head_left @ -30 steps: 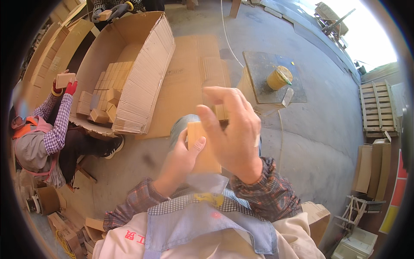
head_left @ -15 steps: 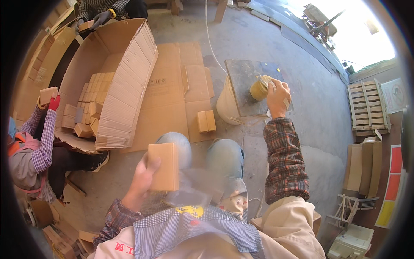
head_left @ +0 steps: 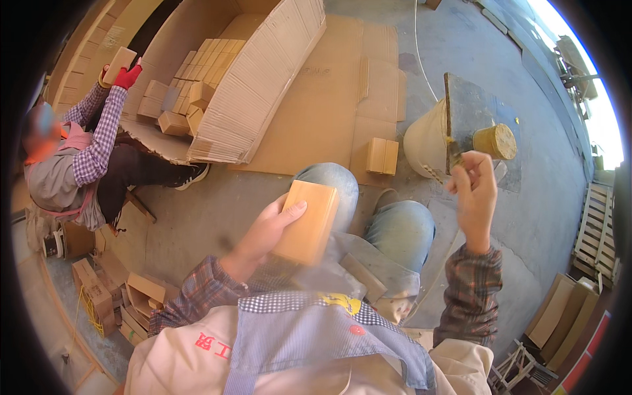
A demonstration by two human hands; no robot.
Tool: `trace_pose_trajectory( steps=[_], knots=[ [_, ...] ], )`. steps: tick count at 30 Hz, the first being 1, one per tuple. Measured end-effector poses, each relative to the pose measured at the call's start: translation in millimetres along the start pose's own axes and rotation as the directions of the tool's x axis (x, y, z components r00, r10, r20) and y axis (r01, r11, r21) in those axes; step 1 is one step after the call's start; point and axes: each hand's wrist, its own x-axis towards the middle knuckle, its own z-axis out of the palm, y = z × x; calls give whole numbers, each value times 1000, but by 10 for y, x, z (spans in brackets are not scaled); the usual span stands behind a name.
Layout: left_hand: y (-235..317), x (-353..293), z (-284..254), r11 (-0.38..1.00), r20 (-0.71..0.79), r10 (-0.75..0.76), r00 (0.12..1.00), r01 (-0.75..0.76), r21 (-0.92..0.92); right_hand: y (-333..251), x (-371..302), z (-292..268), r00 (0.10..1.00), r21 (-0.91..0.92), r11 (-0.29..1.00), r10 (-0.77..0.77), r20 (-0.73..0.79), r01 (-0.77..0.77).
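My left hand (head_left: 260, 234) is closed around a smooth, pale wooden block (head_left: 308, 222), with the thumb over its top face, above my lap. Out to the right, my right hand (head_left: 475, 187) pinches a short, dark, brush-like tool (head_left: 455, 153) with a yellowish tip. Just beyond that tool stands a round yellow-brown pot (head_left: 495, 141) on a dark board (head_left: 484, 105). The board rests on a white bucket (head_left: 421, 138). Two joined wooden blocks (head_left: 382, 156) lie on the cardboard ahead of my knees.
A large open carton (head_left: 263, 92) at the left holds several wooden blocks (head_left: 205, 66). Beside it sits a co-worker (head_left: 72, 158) holding a block. Flattened cardboard (head_left: 329, 79) covers the floor ahead. A wooden pallet (head_left: 596, 227) stands at far right, small boxes (head_left: 99, 289) at lower left.
My right hand has come away from the pot, now with the dark tool showing in its fingers. The block stays in my left hand, tilted more. The whole view has shifted.
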Motion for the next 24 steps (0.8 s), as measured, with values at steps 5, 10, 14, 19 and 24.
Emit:
trace_pose_trajectory(
  steps=[5,10,14,19,24],
  knots=[
    [-14,14,-71,1000,10,-2,1000,2,-20,-434,-1219,842,955,-73,993,-72,286,97],
    [-12,22,-81,999,24,12,1000,-11,-38,-456,-1408,1101,950,-181,960,-161,267,214],
    [-8,4,-60,998,3,12,1000,-12,-60,-452,-1423,1140,932,-269,919,-205,299,289],
    [-19,16,-55,998,-3,30,1000,-30,-58,-472,-1430,1153,922,-302,896,-230,311,326],
    [-14,31,-62,998,-4,19,1000,-19,-60,-519,-1398,1166,912,-309,878,-270,309,365]
  ],
)
